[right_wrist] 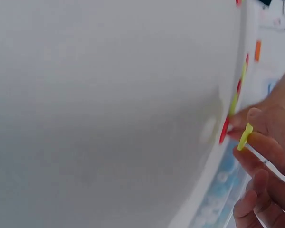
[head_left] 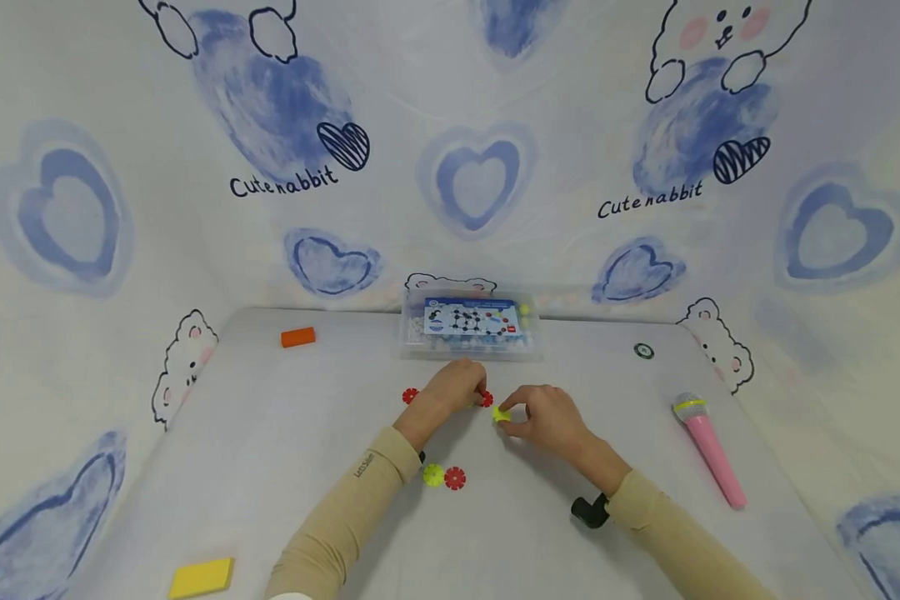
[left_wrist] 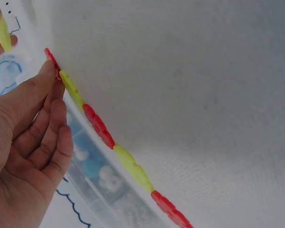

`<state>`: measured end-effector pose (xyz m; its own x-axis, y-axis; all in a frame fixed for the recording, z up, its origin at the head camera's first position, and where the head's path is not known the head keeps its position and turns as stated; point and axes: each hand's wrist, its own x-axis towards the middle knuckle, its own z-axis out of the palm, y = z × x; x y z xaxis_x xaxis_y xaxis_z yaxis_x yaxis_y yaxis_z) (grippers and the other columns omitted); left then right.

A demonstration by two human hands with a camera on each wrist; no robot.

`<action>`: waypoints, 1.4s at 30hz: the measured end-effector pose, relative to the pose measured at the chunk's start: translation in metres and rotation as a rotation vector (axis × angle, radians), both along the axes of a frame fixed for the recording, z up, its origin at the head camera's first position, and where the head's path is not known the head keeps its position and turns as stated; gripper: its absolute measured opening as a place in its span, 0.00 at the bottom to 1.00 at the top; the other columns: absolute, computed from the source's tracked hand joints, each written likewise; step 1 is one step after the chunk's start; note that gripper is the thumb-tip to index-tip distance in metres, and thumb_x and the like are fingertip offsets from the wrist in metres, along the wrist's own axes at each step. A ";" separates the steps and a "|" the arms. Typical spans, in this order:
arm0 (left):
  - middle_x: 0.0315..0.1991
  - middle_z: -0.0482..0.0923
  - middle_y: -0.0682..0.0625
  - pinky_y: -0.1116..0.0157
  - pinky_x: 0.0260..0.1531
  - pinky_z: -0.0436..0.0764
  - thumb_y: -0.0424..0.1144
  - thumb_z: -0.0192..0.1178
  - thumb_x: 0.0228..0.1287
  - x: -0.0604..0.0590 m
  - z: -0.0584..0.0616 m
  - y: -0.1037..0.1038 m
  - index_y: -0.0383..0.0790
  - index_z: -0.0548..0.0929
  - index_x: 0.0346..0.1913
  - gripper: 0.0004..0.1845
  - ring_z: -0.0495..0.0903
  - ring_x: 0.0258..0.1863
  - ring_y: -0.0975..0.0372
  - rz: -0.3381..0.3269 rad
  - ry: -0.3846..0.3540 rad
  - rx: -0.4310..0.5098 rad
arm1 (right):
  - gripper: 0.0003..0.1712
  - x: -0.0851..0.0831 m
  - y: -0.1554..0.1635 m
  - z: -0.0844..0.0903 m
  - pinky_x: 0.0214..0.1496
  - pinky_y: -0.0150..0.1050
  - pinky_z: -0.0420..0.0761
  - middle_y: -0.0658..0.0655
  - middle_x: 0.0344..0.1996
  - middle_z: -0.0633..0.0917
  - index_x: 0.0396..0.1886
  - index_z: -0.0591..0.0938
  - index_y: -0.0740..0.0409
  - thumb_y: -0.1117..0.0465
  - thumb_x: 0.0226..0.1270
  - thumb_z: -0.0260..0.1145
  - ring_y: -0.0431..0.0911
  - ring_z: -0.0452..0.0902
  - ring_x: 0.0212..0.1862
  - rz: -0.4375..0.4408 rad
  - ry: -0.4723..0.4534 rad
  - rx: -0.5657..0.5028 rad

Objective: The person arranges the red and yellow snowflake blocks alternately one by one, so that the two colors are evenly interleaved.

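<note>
My left hand (head_left: 453,390) pinches the red notched disc (left_wrist: 51,58) at the right end of a row of linked discs. The row alternates red and yellow, with a yellow disc (left_wrist: 130,166) and a red disc (left_wrist: 99,126) along it in the left wrist view. In the head view much of the row is hidden behind my left hand, though its far-left red disc (head_left: 410,396) shows. Between thumb and fingers, my right hand (head_left: 549,418) holds a separate yellow notched disc (right_wrist: 245,137), a small gap from the row's red end.
A yellow disc (head_left: 433,475) and a red disc (head_left: 455,477) lie nearer me. Behind the hands stands a clear plastic box (head_left: 412,346). Around the table are a pink microphone (head_left: 716,462), a green-rimmed ring (head_left: 643,351), an orange block (head_left: 297,337) and a yellow block (head_left: 202,577).
</note>
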<state>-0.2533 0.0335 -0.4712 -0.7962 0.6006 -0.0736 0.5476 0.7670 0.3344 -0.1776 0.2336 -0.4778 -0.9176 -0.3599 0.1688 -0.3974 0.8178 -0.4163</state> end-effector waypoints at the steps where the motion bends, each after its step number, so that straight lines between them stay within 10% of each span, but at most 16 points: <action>1: 0.39 0.88 0.50 0.61 0.52 0.86 0.37 0.76 0.69 0.000 0.000 0.000 0.41 0.91 0.41 0.04 0.83 0.43 0.58 -0.002 0.000 0.000 | 0.11 -0.005 0.002 -0.001 0.36 0.37 0.78 0.48 0.40 0.95 0.41 0.96 0.49 0.55 0.59 0.87 0.34 0.74 0.25 -0.016 0.012 0.010; 9: 0.39 0.90 0.50 0.63 0.50 0.87 0.36 0.77 0.68 -0.003 -0.003 0.001 0.40 0.93 0.41 0.04 0.84 0.40 0.59 -0.008 0.000 0.016 | 0.13 -0.028 0.005 -0.001 0.46 0.51 0.88 0.53 0.42 0.95 0.42 0.96 0.53 0.56 0.59 0.87 0.52 0.91 0.41 -0.058 0.015 0.042; 20: 0.39 0.89 0.51 0.63 0.52 0.86 0.36 0.76 0.69 -0.003 -0.006 0.000 0.41 0.93 0.41 0.03 0.82 0.42 0.60 -0.004 -0.009 0.023 | 0.11 -0.037 0.001 -0.005 0.54 0.54 0.87 0.48 0.42 0.94 0.39 0.96 0.50 0.54 0.60 0.87 0.51 0.90 0.47 -0.063 -0.089 0.101; 42: 0.42 0.90 0.50 0.61 0.56 0.85 0.34 0.74 0.71 -0.004 -0.004 0.011 0.41 0.92 0.44 0.03 0.84 0.45 0.59 -0.087 -0.022 0.060 | 0.07 -0.030 0.013 -0.008 0.36 0.38 0.77 0.44 0.34 0.93 0.37 0.96 0.47 0.55 0.61 0.86 0.35 0.76 0.27 -0.082 -0.087 0.034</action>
